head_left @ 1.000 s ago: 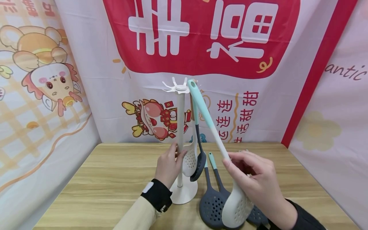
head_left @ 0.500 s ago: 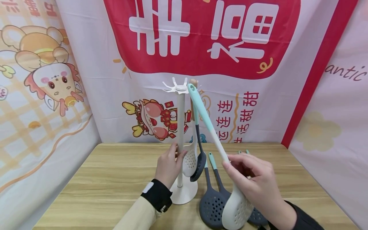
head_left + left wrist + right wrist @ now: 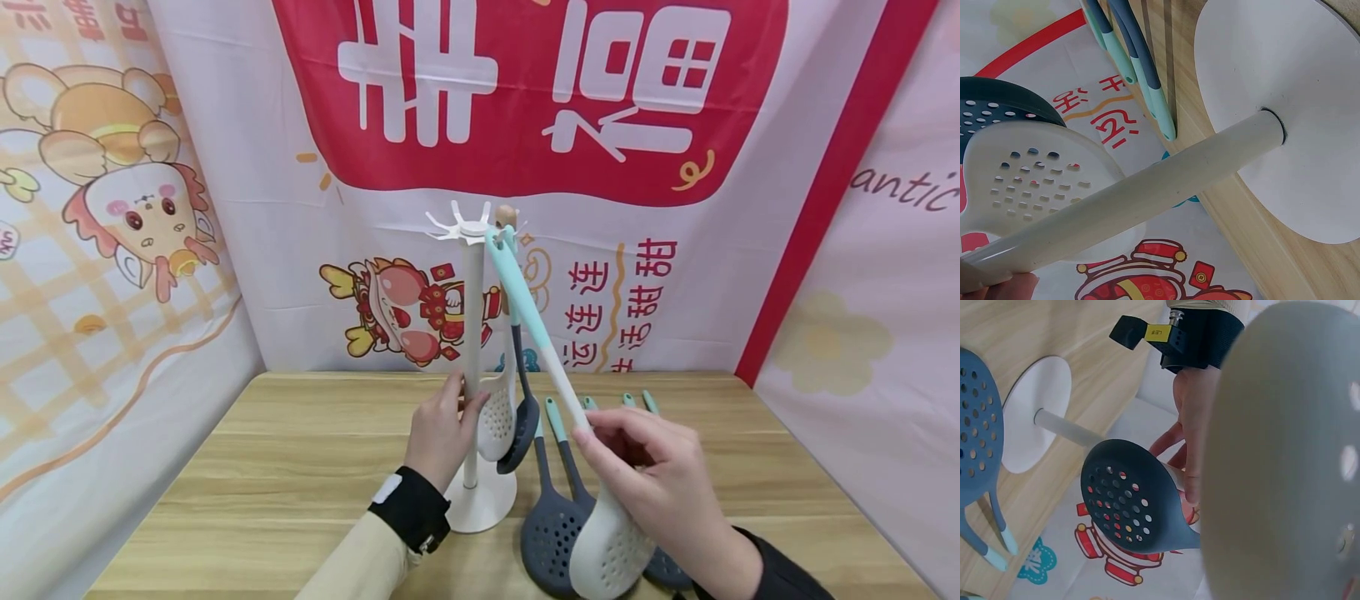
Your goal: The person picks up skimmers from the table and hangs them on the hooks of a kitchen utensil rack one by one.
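Note:
My left hand [image 3: 438,429] grips the pole [image 3: 472,333] of a white utensil stand partway down. With thumb and fingers my right hand [image 3: 660,479] pinches a white skimmer [image 3: 611,542] low on its shaft. Its mint handle slants up, the holed end right at a hook of the stand's top ring [image 3: 471,227]. From the ring hang another white skimmer [image 3: 495,421] and a dark skimmer [image 3: 519,437], just right of the pole. Seen from the right wrist, the held skimmer's perforated bowl [image 3: 1272,425] covers the right side and hides my right fingers.
Several dark utensils with mint handles lie on the wooden table [image 3: 300,467], among them a perforated skimmer [image 3: 551,533] right of the stand's round base [image 3: 487,504]. A wooden handle end [image 3: 506,217] shows behind the top ring. A printed cloth [image 3: 525,100] stands behind the table.
My right hand has shifted slightly left and the held skimmer's handle end has come down a little at the ring. My left hand has stayed on the pole.

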Available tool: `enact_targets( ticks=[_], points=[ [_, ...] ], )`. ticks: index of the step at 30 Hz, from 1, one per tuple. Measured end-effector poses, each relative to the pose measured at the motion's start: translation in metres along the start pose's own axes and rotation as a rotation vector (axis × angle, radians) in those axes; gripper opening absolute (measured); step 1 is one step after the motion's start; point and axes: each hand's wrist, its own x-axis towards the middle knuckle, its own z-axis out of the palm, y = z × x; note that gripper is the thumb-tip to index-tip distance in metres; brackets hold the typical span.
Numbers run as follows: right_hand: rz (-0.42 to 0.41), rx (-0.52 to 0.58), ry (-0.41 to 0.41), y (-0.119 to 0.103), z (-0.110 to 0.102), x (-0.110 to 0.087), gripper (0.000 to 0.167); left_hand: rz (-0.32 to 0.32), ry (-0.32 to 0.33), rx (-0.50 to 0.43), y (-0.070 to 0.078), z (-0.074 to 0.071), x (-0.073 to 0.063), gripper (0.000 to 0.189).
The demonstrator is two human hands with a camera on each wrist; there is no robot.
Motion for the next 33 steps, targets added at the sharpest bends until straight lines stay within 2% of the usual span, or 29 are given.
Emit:
enact_targets(
  ticks=[11, 19, 27, 30, 33],
  points=[
    [-0.047, -0.062, -0.101, 0.009, 0.013, 0.001, 0.022, 0.014, 0.008, -0.005, -0.001, 0.001, 0.001, 0.032],
    [0.0, -0.053, -0.232, 0.017, 0.018, -0.003, 0.023, 0.017, 0.004, -0.002, 0.0, 0.002, 0.001, 0.032],
    [0.09, -0.001, -0.379, 0.027, 0.019, -0.007, 0.03, 0.01, 0.006, 0.001, 0.0, 0.002, 0.0, 0.031],
    [0.085, -0.024, -0.397, 0.034, 0.019, -0.007, 0.032, 0.007, 0.01, 0.003, 0.0, 0.002, 0.0, 0.031],
    [0.129, -0.061, -0.387, 0.04, 0.018, -0.007, 0.032, -0.003, 0.006, -0.001, 0.0, 0.002, 0.0, 0.031]
  ],
)
